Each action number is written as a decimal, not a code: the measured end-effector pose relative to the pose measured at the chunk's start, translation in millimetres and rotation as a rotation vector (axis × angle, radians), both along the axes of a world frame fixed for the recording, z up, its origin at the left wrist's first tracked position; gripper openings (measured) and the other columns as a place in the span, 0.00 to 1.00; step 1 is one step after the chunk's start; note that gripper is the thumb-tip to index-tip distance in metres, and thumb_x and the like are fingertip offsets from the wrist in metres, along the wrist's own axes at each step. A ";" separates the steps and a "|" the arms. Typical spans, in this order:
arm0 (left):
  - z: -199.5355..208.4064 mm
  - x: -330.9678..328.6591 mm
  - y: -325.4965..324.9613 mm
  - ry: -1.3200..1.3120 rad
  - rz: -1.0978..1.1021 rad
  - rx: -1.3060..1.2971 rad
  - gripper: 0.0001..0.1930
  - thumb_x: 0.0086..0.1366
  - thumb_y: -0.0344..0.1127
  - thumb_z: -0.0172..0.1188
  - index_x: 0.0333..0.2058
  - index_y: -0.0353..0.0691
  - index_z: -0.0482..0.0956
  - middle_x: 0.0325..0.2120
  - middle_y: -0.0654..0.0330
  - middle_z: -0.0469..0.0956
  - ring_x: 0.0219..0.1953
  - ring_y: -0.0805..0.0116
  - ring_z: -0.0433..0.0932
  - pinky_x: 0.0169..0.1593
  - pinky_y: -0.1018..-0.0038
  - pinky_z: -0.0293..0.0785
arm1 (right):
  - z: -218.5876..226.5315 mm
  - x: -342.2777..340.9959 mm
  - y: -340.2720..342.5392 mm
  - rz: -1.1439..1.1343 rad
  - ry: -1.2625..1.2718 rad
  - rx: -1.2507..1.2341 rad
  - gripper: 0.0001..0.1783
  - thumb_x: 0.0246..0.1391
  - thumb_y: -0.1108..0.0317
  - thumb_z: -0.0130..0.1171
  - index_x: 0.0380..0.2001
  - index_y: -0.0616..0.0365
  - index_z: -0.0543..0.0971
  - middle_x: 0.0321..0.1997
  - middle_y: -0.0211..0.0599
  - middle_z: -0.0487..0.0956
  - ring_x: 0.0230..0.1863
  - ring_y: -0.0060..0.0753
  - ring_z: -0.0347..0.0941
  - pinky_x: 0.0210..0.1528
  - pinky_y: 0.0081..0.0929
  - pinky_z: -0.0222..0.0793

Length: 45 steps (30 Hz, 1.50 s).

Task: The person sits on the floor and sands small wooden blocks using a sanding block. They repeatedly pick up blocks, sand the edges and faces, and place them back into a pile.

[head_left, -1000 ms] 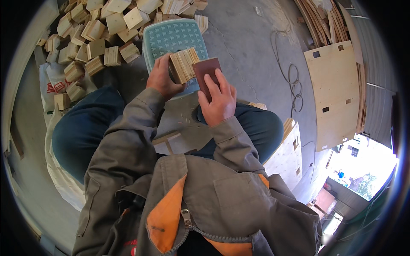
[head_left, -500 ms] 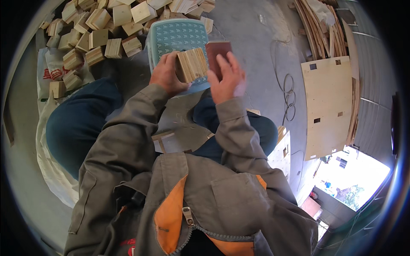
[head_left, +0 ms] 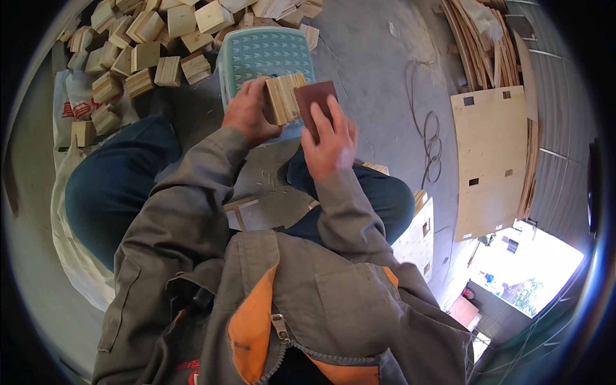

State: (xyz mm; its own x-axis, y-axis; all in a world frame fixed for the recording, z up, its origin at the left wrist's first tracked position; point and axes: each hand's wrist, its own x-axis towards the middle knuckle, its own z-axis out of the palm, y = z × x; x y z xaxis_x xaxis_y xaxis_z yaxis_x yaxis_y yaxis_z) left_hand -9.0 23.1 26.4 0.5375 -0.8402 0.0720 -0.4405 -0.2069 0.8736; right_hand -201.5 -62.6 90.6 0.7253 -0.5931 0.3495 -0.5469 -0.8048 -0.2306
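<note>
My left hand (head_left: 249, 114) grips a plywood block (head_left: 284, 97) from its left side, with the layered edges facing up. The block is held over the near part of a light blue plastic stool (head_left: 269, 54) with a textured top. In my right hand (head_left: 330, 141) is a reddish-brown sanding block (head_left: 314, 101), flat and rectangular. My fingers lie across its outer face, and its left edge meets the right side of the plywood block. The face turned toward the wood is hidden.
Many wooden blocks (head_left: 146, 56) are heaped at the far left, some on a white sack (head_left: 67, 192). A cable (head_left: 431, 144) lies coiled on the floor to the right. Beyond it stand plywood sheets (head_left: 491, 160) with square holes and stacked boards (head_left: 465, 45).
My right hand has moved left and nearer to me with the sanding block, which now overlaps the plywood block's right side. The left hand has stayed almost still.
</note>
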 end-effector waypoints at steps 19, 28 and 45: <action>0.8 2.7 -0.6 -0.018 -0.028 -0.001 0.49 0.42 0.40 0.83 0.65 0.43 0.69 0.59 0.46 0.76 0.61 0.40 0.78 0.63 0.54 0.79 | 15.3 -54.3 18.0 0.037 0.078 0.084 0.34 0.52 0.64 0.76 0.64 0.48 0.83 0.76 0.44 0.70 0.64 0.57 0.70 0.66 0.52 0.70; -7.0 -0.7 -6.3 -0.036 0.015 -0.028 0.48 0.43 0.41 0.82 0.65 0.44 0.69 0.59 0.49 0.76 0.59 0.42 0.79 0.61 0.53 0.79 | -6.7 -13.4 7.7 -0.006 -0.026 -0.015 0.32 0.51 0.63 0.76 0.62 0.48 0.84 0.75 0.44 0.71 0.62 0.55 0.73 0.65 0.52 0.70; -7.5 3.5 -9.9 -0.006 -0.026 -0.045 0.50 0.41 0.40 0.83 0.65 0.43 0.68 0.59 0.47 0.75 0.60 0.41 0.77 0.63 0.54 0.78 | 12.8 -23.0 8.3 0.008 0.081 0.000 0.31 0.52 0.62 0.76 0.61 0.47 0.85 0.76 0.41 0.70 0.62 0.56 0.71 0.65 0.51 0.71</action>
State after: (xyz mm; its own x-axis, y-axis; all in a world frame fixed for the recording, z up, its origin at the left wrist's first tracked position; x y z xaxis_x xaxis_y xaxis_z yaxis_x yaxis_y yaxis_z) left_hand -5.5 13.2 18.9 0.5152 -0.8495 0.1136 -0.4505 -0.1557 0.8791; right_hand -224.5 -54.3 103.3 0.7559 -0.5872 0.2895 -0.5572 -0.8092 -0.1864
